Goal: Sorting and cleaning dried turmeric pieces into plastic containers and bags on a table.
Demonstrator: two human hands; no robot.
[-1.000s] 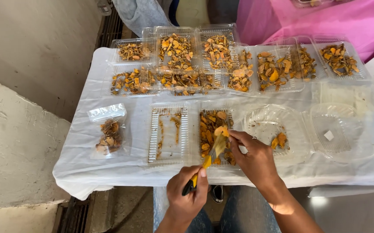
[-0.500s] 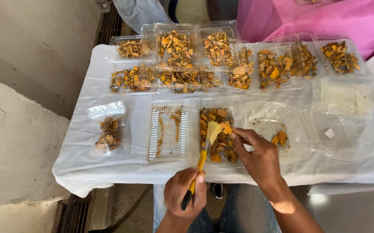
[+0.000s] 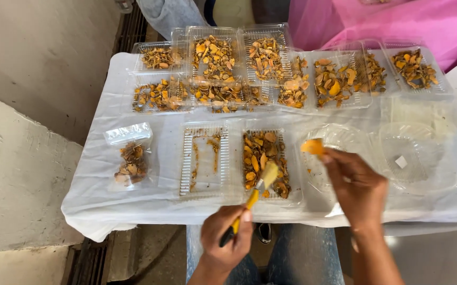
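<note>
Left hand (image 3: 227, 237): closed round the dark handle of a small yellow brush (image 3: 254, 194); the bristle end lies over the near end of the tray just ahead of this hand.
Right hand (image 3: 356, 186): fingertips pinched on one orange slice (image 3: 313, 146), held above the bench and off to the right of that tray.
Working tray (image 3: 264, 164): clear ribbed plastic, directly ahead of the left hand; well filled with orange-brown slices, so most of its contents appear not yet handled.
Spent tray (image 3: 204, 160): just left of the working tray; only crumbs and streaks of residue show, judged emptied.
Receiving dishes: clear round dish (image 3: 339, 153) beneath and beyond the right hand, nearly bare; a second clear dish (image 3: 416, 158) farther right holds one small white square.
Bag (image 3: 132, 157): far left of both hands, clear, with brown pieces inside.
Far row (image 3: 270, 68): filled clear trays of slices along the bench's far side, beyond both hands' reach as placed.
Bench (image 3: 107, 206): covered in white sheeting.
Progress estimate: early; one slice in hand, many left.
</note>
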